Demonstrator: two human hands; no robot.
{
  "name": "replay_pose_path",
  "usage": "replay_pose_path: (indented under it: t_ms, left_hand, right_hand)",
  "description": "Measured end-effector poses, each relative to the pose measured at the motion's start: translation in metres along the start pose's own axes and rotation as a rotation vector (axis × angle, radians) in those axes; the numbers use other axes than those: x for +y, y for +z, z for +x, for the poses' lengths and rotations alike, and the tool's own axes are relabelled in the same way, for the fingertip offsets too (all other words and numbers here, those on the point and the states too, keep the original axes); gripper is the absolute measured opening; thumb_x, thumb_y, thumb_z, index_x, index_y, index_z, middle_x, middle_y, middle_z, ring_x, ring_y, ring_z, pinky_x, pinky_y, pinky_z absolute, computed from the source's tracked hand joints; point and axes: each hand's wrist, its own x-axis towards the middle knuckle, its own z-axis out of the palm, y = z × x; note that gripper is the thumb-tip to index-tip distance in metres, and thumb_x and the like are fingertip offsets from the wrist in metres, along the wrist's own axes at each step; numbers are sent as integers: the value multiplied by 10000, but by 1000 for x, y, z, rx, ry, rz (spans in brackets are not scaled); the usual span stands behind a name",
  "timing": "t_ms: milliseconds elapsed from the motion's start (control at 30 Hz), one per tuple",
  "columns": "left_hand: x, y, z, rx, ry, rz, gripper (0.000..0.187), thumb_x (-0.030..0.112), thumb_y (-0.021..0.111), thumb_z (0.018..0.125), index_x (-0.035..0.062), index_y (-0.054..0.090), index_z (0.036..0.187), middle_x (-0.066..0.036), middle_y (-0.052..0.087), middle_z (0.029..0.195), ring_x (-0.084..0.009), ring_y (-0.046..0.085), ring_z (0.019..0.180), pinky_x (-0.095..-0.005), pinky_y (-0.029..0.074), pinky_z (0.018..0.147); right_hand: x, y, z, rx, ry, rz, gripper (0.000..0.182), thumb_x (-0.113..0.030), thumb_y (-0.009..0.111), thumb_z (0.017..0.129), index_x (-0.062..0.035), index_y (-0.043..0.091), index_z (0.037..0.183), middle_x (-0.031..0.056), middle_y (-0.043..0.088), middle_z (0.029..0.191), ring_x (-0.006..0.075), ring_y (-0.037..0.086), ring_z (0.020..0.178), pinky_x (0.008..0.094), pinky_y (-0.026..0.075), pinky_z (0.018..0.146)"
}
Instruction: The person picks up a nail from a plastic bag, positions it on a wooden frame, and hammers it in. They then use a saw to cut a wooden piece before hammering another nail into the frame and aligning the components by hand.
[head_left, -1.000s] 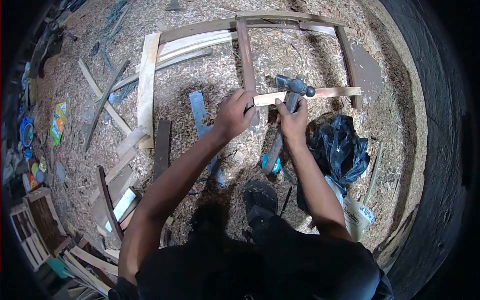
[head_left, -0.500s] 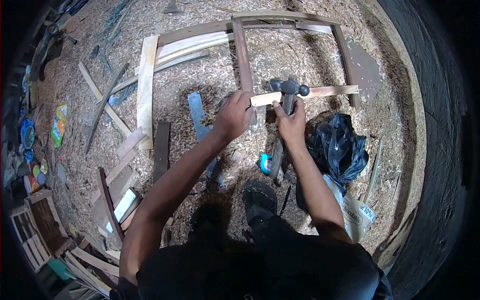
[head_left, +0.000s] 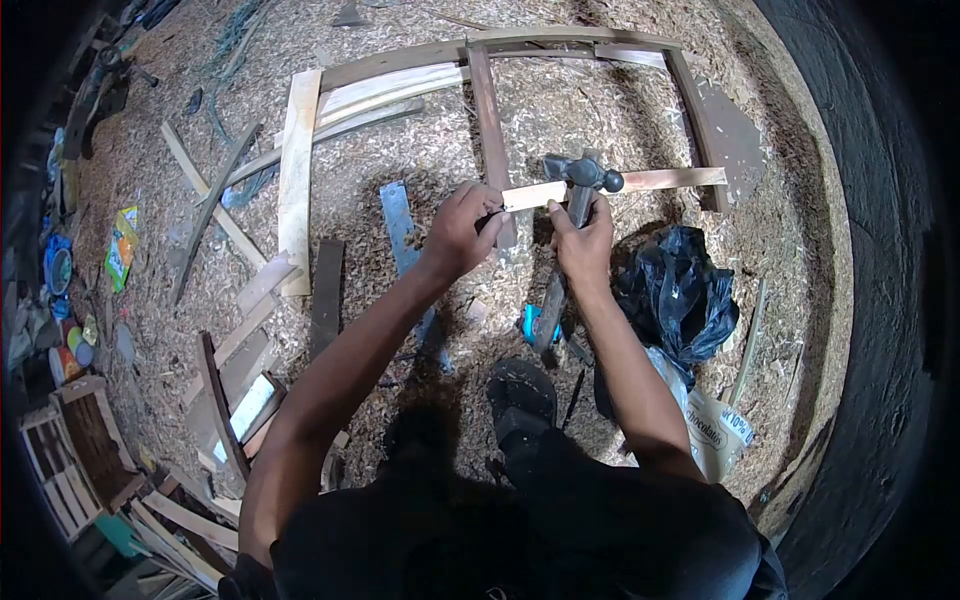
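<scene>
A pale wooden strip [head_left: 533, 196] lies roughly level across the middle, its right part reaching toward the frame. My left hand [head_left: 464, 232] is at the strip's left end, thumb and fingers closed together around a small dark thing too small to name. My right hand [head_left: 585, 240] is closed around a ball-peen hammer [head_left: 583, 177], head up, with its handle hanging down past the wrist. The right thumb also presses against the strip, which passes behind the hammer. A wooden frame [head_left: 488, 135] of dark and pale slats lies on the ground just beyond both hands.
Wood shavings cover the ground. A teal tape measure [head_left: 531, 322] lies by the hammer handle, a black plastic bag [head_left: 683, 300] to the right. A bluish metal strip [head_left: 398, 226], loose slats [head_left: 216, 212] and a wooden crate [head_left: 92, 440] are on the left. A dark wall [head_left: 860, 200] borders the right.
The left fingers have shifted slightly at the strip's end, the thumb now lower. The hammer and strip have moved very slightly right in view, still in the right hand.
</scene>
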Motion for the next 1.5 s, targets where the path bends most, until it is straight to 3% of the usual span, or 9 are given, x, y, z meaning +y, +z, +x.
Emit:
replay_pose_path:
  t_ms: [167,267,467,567,1067,1267,1500]
  left_hand:
    - [-3,2,-1,31,3,-77,252,33,779,802,4,613,990,-125,608,893,-278,628,779,-370,517,703]
    - [1,-1,-4,-48,-136,-90,281,50,793,811,18,629,1037,-106,610,926,-231,608,846,-346,496,779]
    - [0,4,-2,-6,-233,-124,343,73,826,789,23,641,1073,-77,594,908,-193,579,820,-335,496,775]
    - [-2,6,-3,30,-198,-101,346,71,826,773,9,633,1053,-77,582,872,-185,583,745,-319,505,710]
    - [6,4,-2,4,-179,-88,376,94,791,815,40,628,1149,-112,568,910,-270,596,779,-380,507,741]
    - [7,15,-10,93,-245,-94,285,64,793,802,39,616,1025,-92,571,863,-254,588,757,-352,495,714]
    - [20,19,-18,116,-305,-71,309,56,816,791,42,625,1033,-76,602,872,-192,592,767,-326,500,733]
  right_hand:
    - [-2,1,-2,17,-9,47,351,-45,710,924,-4,494,1197,32,603,783,83,521,514,246,406,437]
    - [-8,3,-3,45,3,70,288,-74,742,906,-13,548,1110,25,598,742,93,523,506,255,425,445]
    - [-5,2,-1,21,19,91,309,-29,700,921,-15,507,1162,27,599,772,80,513,510,248,405,435]
    - [2,3,-1,31,30,106,302,-36,707,919,-17,515,1152,24,601,773,77,514,516,244,402,435]
    - [-1,4,-3,3,42,76,362,-43,711,921,-10,492,1207,33,601,779,86,518,522,250,412,438]
    - [3,13,-4,99,51,153,312,-47,717,923,-33,505,1151,19,596,783,81,512,531,253,396,443]
    - [-8,17,-9,97,105,194,266,-41,702,936,-44,508,1118,13,593,775,77,508,535,254,389,447]
